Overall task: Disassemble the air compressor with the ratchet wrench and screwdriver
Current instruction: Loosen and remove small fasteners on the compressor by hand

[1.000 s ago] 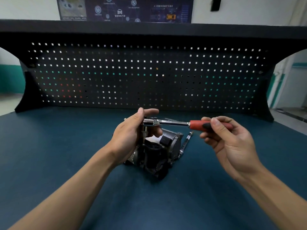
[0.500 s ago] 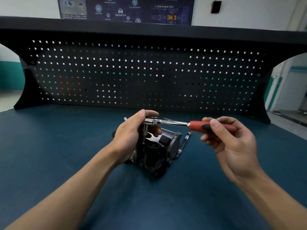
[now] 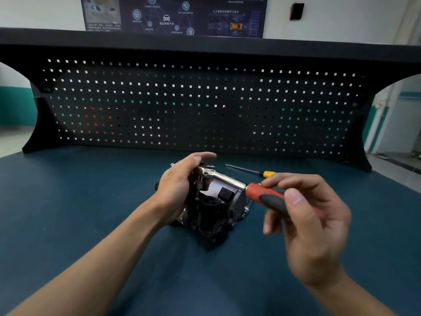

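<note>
Two hands: left hand (image 3: 180, 190) grips air compressor (image 3: 218, 206); right hand (image 3: 312, 229) holds ratchet wrench (image 3: 257, 193) handle beside it.

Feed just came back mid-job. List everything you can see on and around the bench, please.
air compressor: one, black and silver, middle of the bench
ratchet wrench: one, chrome with red-and-black handle, head on top of the compressor, handle out to the right
screwdriver: one, yellow handle, lying on the bench behind the wrench
metal rod: one, silver, on the bench right of the compressor, mostly hidden
bench: one, dark teal top
pegboard: one, black, at the bench's back
poster: one, dark blue, on the wall above
left hand: one, grips the wrench head
right hand: one, grips the wrench handle
</note>
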